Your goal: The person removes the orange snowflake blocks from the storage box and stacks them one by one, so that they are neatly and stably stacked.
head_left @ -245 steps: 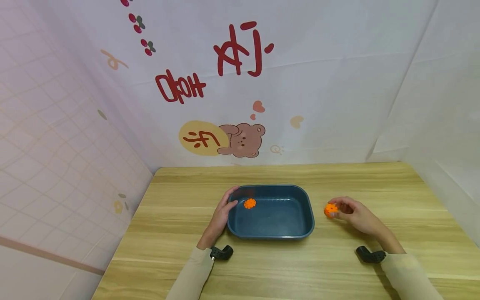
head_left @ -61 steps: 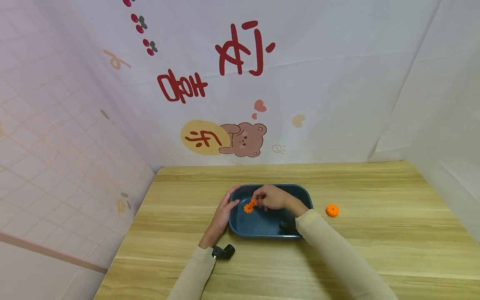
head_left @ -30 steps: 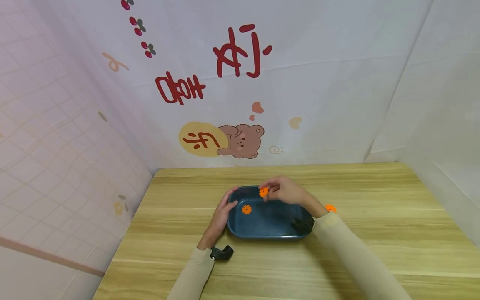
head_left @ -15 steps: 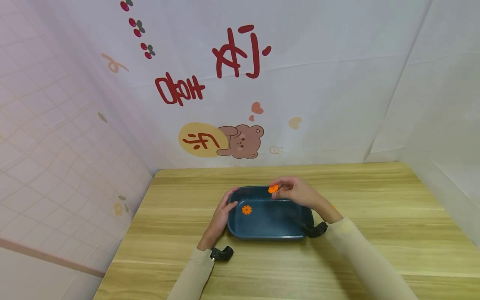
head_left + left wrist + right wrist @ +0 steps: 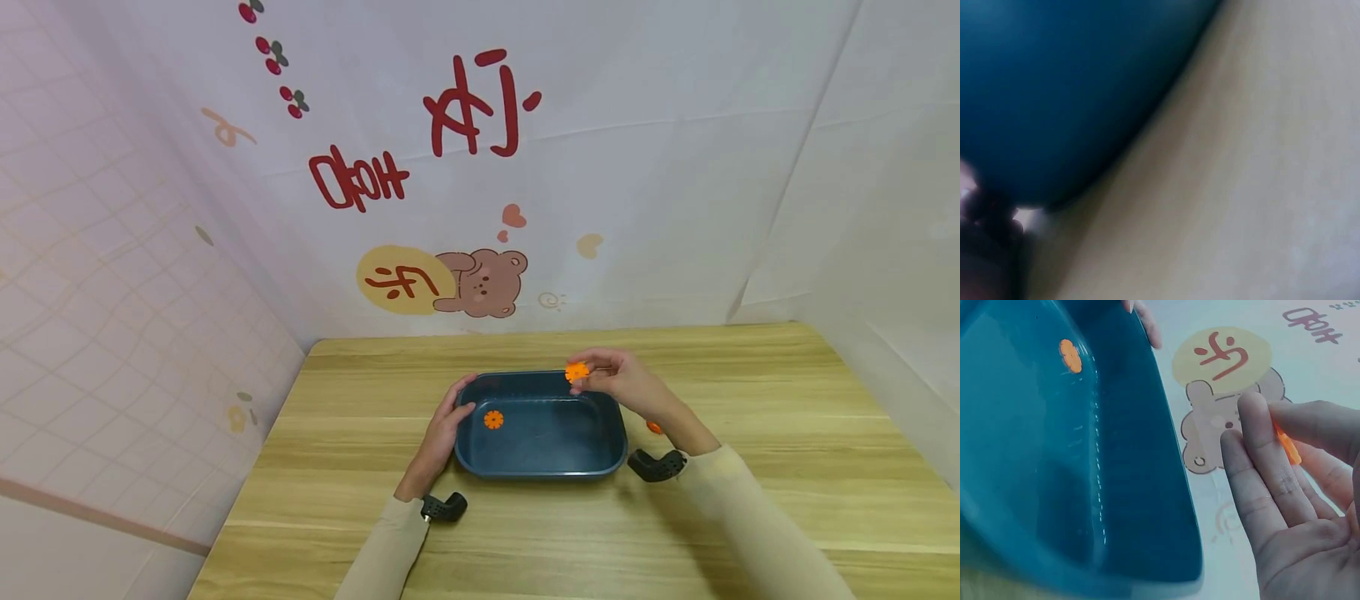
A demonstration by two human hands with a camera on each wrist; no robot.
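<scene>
My left hand grips the left end of a dark blue rectangular dish, its thumb over the rim and its fingers along the outside. One orange notched building disc lies flat inside the dish, towards the left. Above the dish's back right corner, my right hand pinches a second orange disc between thumb and fingertips. In the right wrist view just an edge of that held disc shows. More orange peeks out on the table, mostly hidden behind my right wrist.
The dish stands on a wood-grain table. Behind it rises a white cloth backdrop with a printed bear, and cloth also closes off both sides. Each wrist carries a black camera mount; the left mount sits near the dish's front left corner.
My right hand took a disc from the right, brought it to the disc in the dish, then lifted it away rightwards to the back right corner. My left hand has stayed on the dish.
</scene>
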